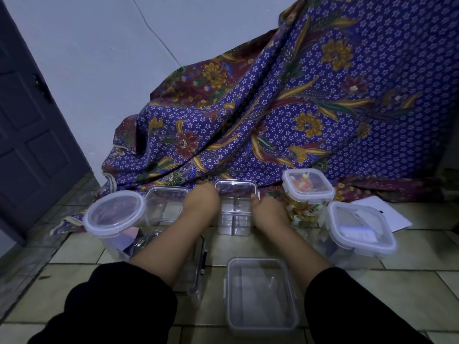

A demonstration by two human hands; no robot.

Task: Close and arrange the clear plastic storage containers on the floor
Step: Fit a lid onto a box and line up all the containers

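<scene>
A stack of clear square containers (pixel 236 209) stands in the middle of the back row, lid on top. My left hand (pixel 201 202) grips its left side and my right hand (pixel 269 210) grips its right side, thumb up at the lid's edge. Left of it stand an empty clear container (pixel 166 203) and a round lidded tub (pixel 114 214). To the right, a tall lidded jar of coloured sweets (pixel 307 192) and a lidded square box (pixel 360 230). A closed rectangular container (pixel 260 294) lies nearest me. Another clear box (pixel 192 276) sits partly hidden under my left forearm.
A purple batik cloth (pixel 310 108) drapes down behind the row of containers. White paper (pixel 387 214) lies on the tiled floor (pixel 409 289) at the right. A dark door (pixel 32 135) stands at the left, beside the white wall.
</scene>
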